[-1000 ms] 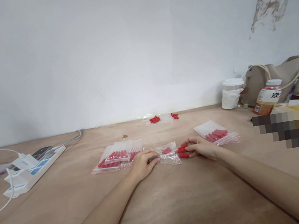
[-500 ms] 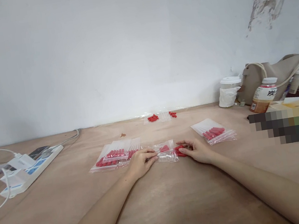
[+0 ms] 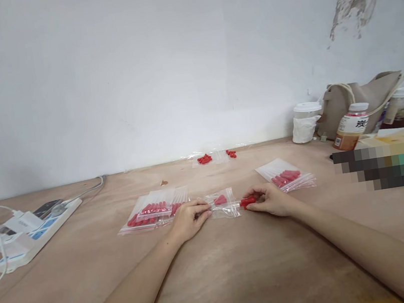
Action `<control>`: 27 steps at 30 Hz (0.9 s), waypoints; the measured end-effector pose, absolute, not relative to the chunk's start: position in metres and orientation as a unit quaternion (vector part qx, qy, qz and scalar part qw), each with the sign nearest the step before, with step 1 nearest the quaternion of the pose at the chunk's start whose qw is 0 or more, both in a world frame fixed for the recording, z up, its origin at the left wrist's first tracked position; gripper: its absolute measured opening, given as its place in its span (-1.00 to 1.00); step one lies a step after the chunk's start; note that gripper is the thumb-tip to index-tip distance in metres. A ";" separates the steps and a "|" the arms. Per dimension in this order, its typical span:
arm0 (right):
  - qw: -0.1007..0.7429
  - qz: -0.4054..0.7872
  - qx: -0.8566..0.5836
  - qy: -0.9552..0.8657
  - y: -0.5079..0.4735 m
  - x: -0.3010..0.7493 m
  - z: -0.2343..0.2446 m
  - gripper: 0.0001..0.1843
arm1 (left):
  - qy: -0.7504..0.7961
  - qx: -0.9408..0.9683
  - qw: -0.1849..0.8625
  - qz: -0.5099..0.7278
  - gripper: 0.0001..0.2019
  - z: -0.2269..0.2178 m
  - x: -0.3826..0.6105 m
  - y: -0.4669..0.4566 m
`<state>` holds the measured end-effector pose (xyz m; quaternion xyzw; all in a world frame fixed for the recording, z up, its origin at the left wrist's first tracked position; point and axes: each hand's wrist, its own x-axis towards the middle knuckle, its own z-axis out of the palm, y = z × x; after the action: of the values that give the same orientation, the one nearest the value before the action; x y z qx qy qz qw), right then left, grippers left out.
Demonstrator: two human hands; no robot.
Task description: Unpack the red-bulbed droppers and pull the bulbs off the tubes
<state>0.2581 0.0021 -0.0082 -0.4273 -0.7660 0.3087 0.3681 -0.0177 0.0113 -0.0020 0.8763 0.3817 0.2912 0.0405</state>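
Note:
My left hand (image 3: 188, 220) is closed in a pinch on the left end of a small clear zip bag (image 3: 231, 212). A red bulb (image 3: 220, 200) shows at the bag's upper middle. To the right, my right hand (image 3: 273, 200) pinches red-bulbed droppers (image 3: 246, 202), their thin clear stems pointing left at the bag's right edge. Whether the stem tips are inside the bag, I cannot tell. Left of my left hand lie filled bags of red pieces (image 3: 153, 208), overlapping. Another stack of filled bags (image 3: 283, 175) lies beyond my right hand.
Loose red pieces (image 3: 204, 158) lie on clear plastic by the wall. A white power strip (image 3: 52, 229) with cables occupies the left side. At the back right stand a lidded cup (image 3: 306, 123), a bottle (image 3: 352, 126) and a grey bag (image 3: 375, 90).
My right hand has shifted slightly right with the red-bulbed droppers, so their clear stems now show between it and the bag. My left hand keeps its pinch. The whole view has shifted slightly.

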 end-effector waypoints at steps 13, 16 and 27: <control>0.357 0.311 -0.434 -0.767 0.009 0.274 -0.015 -0.76 | 0.380 0.877 0.039 0.291 -0.79 -0.002 -0.017 0.011; 0.348 0.299 -0.431 -0.776 0.008 0.277 -0.010 -0.68 | 0.382 0.877 0.032 0.290 -0.79 -0.002 -0.018 0.012; 0.292 0.210 -0.456 -0.814 0.005 0.277 0.001 -0.79 | 0.337 0.902 0.035 0.267 -0.72 -0.005 -0.018 0.016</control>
<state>0.2774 0.0051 0.0014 -0.4559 -0.8141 0.2105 0.2916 -0.0182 0.0160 -0.0054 0.9022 0.3367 0.2673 0.0348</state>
